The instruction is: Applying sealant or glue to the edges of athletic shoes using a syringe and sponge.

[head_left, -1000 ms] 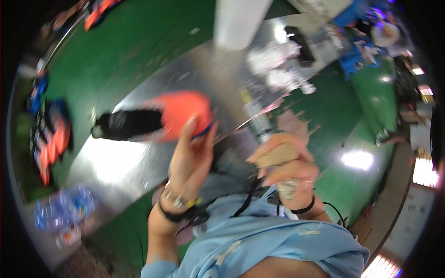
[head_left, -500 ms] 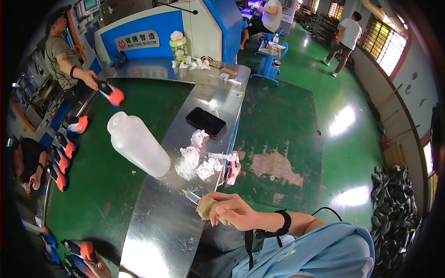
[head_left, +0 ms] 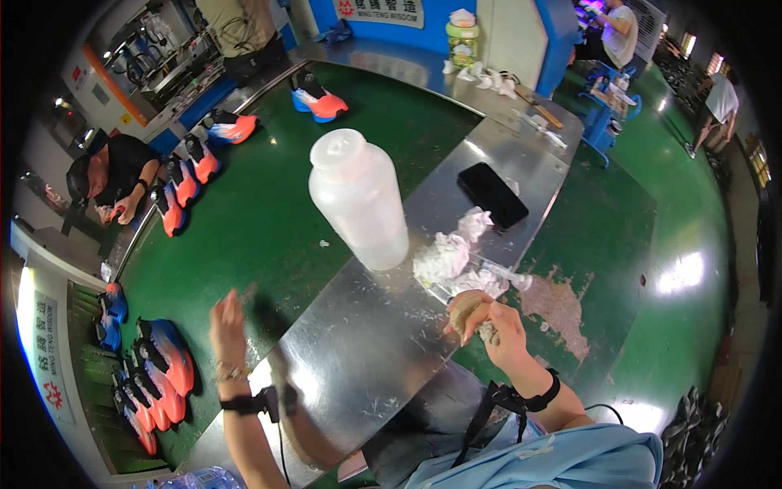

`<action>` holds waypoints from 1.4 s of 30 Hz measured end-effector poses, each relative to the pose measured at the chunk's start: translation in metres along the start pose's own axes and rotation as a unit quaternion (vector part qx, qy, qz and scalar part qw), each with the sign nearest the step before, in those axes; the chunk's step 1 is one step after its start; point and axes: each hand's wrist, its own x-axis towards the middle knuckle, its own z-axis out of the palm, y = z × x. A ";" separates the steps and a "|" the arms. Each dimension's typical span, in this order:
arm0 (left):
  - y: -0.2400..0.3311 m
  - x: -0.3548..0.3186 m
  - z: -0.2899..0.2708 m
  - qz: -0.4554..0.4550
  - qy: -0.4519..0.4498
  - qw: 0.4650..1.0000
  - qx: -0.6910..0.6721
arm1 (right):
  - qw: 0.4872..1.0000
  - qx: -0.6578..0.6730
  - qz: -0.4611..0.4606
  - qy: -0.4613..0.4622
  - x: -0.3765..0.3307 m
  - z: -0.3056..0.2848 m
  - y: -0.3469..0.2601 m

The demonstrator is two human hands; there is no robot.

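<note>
My left hand (head_left: 227,326) is raised over the green surface at the left, slightly blurred, its fingers stretched out and nothing in it. Closest to it is a row of orange, blue and black shoes (head_left: 167,357) at the lower left. My right hand (head_left: 503,332), near the metal table's right edge, is closed round a tan, rough-looking lump (head_left: 467,312). A slim clear syringe (head_left: 441,294) sticks out to the left of these fingers; its far part is hidden. Beyond the hand lie crumpled white tissues (head_left: 442,259) and another clear syringe (head_left: 503,272).
A translucent white bottle (head_left: 364,204) stands upright on the metal table (head_left: 358,342). A black phone (head_left: 494,196) lies behind the tissues. More shoes (head_left: 320,99) line the far side, where a co-worker in black (head_left: 126,175) bends over one. A green jar (head_left: 463,45) stands at the back.
My view has swung left. My left hand, earlier on a shoe at the lower left, has let go and risen to the right. My right hand keeps the lump; the far co-worker's shoe is now set down.
</note>
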 end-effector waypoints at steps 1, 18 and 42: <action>-0.003 0.017 0.076 -0.100 0.073 0.992 -0.038 | 0.997 0.018 0.048 0.060 0.000 -0.007 0.004; -0.192 0.277 0.292 -0.261 -0.196 0.945 -0.016 | 0.993 -0.008 0.115 0.027 0.029 -0.042 -0.012; 0.040 -0.126 0.146 -0.168 0.093 0.981 -0.032 | 0.998 -0.054 -0.029 -0.018 -0.012 -0.009 -0.013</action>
